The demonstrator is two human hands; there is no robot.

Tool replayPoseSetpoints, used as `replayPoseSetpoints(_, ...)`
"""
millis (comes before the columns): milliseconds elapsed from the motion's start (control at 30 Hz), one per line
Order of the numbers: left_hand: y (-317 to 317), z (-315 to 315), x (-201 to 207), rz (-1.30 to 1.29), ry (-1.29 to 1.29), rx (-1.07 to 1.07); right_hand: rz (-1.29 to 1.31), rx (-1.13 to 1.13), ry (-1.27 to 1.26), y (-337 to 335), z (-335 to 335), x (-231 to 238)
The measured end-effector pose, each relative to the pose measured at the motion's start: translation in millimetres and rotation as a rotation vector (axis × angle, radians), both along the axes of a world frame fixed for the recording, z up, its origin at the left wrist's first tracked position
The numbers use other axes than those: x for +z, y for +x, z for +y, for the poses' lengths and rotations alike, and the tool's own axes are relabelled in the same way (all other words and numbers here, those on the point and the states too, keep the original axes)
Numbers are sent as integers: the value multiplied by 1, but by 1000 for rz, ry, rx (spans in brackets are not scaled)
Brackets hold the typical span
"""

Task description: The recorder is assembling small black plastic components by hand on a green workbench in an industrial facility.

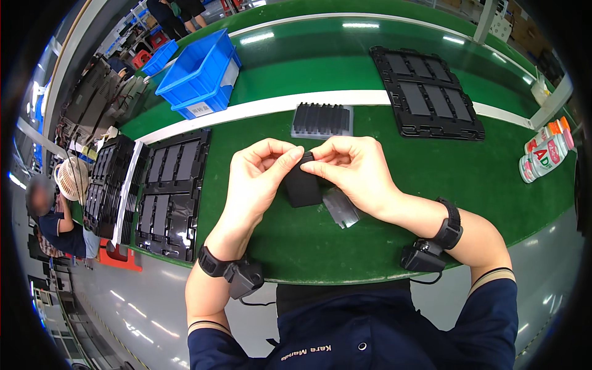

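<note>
A black flat rectangular piece [303, 189] is upright in front of me, held at its top edge. My left hand [259, 176] pinches its upper left corner between thumb and fingers. The thumb and fingertips of my right hand [354, 169] are closed on the upper right of the same piece. Just under the right hand, a small clear film sheet [340, 208] lies on the green tabletop, beside the black piece. Beyond my fingers sits a clear sheet bearing a row of black strips [322, 118]. Whatever the fingertips cover on the piece's top edge is hidden.
Black trays of grey rectangular pieces [168, 191] lie on the left, with a stack of trays [106, 185] beside them. Another tray [428, 92] rests far right, across a white rail. Blue bins [200, 71] stand far left, bottles [546, 154] right. A person [68, 231] sits left.
</note>
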State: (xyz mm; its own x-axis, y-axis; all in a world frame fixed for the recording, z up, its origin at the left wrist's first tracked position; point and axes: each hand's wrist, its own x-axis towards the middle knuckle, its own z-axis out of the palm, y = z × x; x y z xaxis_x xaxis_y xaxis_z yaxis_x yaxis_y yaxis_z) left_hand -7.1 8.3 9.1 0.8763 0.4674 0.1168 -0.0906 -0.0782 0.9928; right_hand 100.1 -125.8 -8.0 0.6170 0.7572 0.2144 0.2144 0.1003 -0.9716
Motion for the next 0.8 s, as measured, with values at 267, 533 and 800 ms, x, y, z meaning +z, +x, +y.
replayPoseSetpoints(267, -1, 1, -1, -12, 1, -1, 40, 10, 43, -3, 0, 4)
replayPoseSetpoints(533, 5, 1, -4, -22, -162, -4, 120, 22, 92, 9, 5, -2)
replayPoseSetpoints(800, 2, 11, -4, -27, -331, -19, 149, 33, 191, 11, 2, 7)
